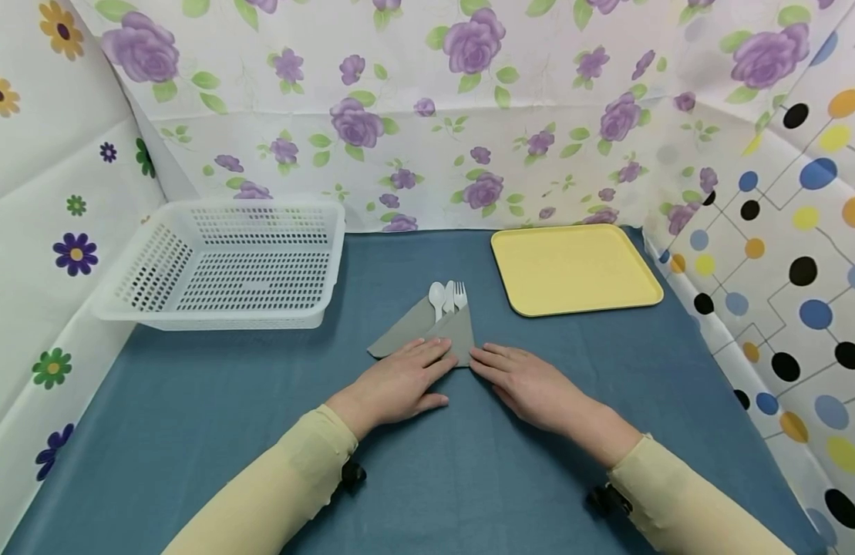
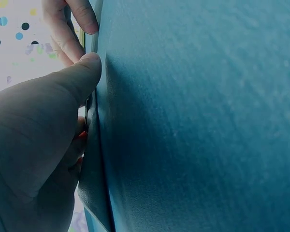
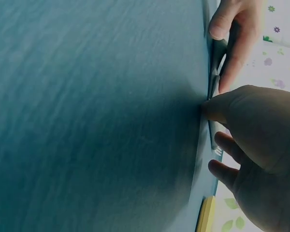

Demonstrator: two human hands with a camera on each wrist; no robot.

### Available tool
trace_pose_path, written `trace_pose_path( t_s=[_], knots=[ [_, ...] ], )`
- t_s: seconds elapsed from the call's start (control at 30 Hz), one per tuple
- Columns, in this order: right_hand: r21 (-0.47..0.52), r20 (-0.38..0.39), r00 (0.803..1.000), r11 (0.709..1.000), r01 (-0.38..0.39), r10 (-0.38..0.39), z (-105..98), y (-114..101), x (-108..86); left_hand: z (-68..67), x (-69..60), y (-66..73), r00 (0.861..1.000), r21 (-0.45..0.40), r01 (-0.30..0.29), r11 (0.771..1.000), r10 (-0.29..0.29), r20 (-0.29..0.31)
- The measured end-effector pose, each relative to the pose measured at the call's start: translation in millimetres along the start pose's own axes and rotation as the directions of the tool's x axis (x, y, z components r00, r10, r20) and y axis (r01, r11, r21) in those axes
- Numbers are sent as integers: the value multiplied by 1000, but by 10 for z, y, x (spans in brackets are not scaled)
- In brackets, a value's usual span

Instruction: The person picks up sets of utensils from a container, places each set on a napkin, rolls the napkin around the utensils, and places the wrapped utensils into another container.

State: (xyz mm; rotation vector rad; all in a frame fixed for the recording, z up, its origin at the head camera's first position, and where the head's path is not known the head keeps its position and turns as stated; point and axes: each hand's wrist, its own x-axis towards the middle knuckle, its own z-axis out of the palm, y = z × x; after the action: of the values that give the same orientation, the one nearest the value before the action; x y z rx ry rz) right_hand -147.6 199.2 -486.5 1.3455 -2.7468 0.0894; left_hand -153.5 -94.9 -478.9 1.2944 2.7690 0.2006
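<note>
A grey napkin (image 1: pixel 408 330) lies folded on the blue tablecloth, one side laid across in a pointed pocket. Out of its top stick a white spoon (image 1: pixel 437 297), a white knife (image 1: pixel 449 294) and a white fork (image 1: pixel 460 294); their lower parts are hidden in the folds. My left hand (image 1: pixel 402 384) rests flat over the napkin's lower left, fingers extended onto the fold. At the right lower corner, my right hand (image 1: pixel 527 385) touches the napkin's edge with its fingertips. In the left wrist view the napkin (image 2: pixel 94 183) shows edge-on beneath the left hand.
A white perforated basket (image 1: pixel 222 320) stands at the back left. The yellow tray (image 1: pixel 576 270) lies at the back right. Blue tablecloth (image 1: pixel 483 478) covers the table, with patterned cloths hanging behind and at both sides.
</note>
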Motion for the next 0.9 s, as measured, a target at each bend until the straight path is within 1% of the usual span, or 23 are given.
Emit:
trace_pose_path(
  t_s=[0.27, 0.43, 0.5, 0.6, 0.73, 0.9],
  knots=[
    [-19, 4, 1000, 1000, 22, -22, -41, 43, 7, -18, -1, 3, 1000, 13, 6, 1000, -6, -5],
    [3, -70, 997, 1000, 16, -16, -43, 67, 41, -28, -4, 11, 1000, 24, 16, 1000, -16, 3],
    [20, -88, 996, 1000, 14, -13, -35, 56, 66, -29, -6, 15, 1000, 23, 19, 1000, -19, 9],
    [47, -74, 997, 999, 21, -18, -16, 19, 113, -30, -8, 23, 1000, 14, 19, 1000, -19, 15],
    [65, -47, 999, 997, 31, -28, 6, -41, 173, -32, -13, 28, 1000, -4, 16, 1000, -16, 4],
    [50, -50, 999, 998, 24, -21, 24, -95, 196, -25, -28, 23, 1000, -26, 18, 999, -18, -1]
  ],
)
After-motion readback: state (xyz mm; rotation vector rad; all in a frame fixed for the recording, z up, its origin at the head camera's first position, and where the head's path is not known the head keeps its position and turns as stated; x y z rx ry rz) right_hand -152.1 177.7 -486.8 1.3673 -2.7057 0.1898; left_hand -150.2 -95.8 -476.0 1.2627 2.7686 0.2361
